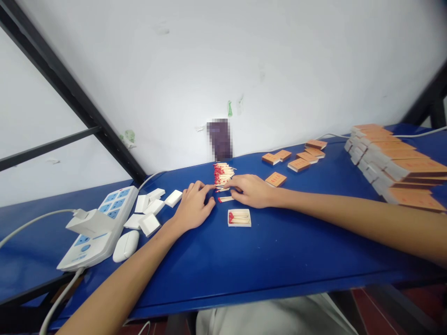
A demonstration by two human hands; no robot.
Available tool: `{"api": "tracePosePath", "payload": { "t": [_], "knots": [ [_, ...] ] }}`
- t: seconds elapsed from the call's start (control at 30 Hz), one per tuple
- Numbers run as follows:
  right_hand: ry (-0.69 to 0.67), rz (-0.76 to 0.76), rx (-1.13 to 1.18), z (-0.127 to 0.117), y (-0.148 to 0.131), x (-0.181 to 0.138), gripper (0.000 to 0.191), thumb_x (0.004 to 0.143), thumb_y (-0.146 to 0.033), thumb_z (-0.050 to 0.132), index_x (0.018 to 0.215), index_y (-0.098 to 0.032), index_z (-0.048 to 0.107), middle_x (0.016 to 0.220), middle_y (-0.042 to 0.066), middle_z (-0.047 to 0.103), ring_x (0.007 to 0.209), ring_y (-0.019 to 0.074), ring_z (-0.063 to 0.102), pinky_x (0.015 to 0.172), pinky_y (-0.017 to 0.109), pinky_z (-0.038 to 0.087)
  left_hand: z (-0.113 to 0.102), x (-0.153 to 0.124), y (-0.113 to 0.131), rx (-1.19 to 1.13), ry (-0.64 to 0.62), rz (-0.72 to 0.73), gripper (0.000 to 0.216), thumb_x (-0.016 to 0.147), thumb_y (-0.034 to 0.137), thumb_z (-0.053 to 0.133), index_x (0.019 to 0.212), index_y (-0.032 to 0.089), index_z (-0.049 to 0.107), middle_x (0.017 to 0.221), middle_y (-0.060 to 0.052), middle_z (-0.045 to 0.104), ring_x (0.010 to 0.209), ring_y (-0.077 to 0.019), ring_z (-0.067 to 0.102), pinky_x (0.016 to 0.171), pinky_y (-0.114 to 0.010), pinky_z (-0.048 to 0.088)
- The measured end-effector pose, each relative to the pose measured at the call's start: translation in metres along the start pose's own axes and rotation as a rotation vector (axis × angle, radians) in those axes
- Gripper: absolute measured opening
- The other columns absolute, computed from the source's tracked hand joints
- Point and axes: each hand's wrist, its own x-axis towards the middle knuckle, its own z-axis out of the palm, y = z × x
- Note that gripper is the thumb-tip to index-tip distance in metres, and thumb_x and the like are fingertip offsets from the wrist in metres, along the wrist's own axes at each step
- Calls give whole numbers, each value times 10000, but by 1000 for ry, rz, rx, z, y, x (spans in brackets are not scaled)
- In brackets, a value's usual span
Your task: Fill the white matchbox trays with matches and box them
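A pile of red-tipped matches (222, 174) lies near the wall, its red heads to the left. My left hand (195, 204) is at the pile's lower left edge, index finger stretched to the match heads and thumb apart. From the right, my right hand (253, 190) reaches to the pile's lower right side, its index finger on the matchsticks and its thumb lower down. A few separate matches (225, 199) lie just below the pile, partly hidden by my right hand. Nearer to me is a white matchbox tray (239, 224) with matches in it, heads to the left.
White matchbox trays (150, 224) lie left of my left hand, beside a white earbud case (125, 245) and a power strip (104, 228) with a plugged-in charger. Several orange matchbox sleeves (303, 164) are scattered at the back right. Stacked matchboxes (401, 167) stand far right.
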Motion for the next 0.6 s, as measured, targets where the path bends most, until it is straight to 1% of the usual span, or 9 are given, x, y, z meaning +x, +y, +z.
{"api": "tracePosePath", "payload": {
  "t": [0.37, 0.6],
  "knots": [
    [-26, 17, -4, 0, 0, 0, 387, 887, -204, 491, 1251, -182, 621, 1177, 107, 669, 1019, 218, 612, 855, 308, 423, -1, 0, 1, -7, -2, 7, 354, 936, 333, 412, 1245, 252, 563, 1077, -75, 540, 995, -259, 500, 845, -436, 424],
    [-45, 15, -25, -1, -1, 1, 397, 894, -220, 474, 1264, -175, 612, 1177, 107, 671, 1000, 222, 621, 835, 308, 428, -1, -1, 1, -17, 0, 16, 352, 937, 326, 410, 1243, 240, 562, 1069, -76, 540, 986, -259, 496, 861, -447, 420]
  ]
}}
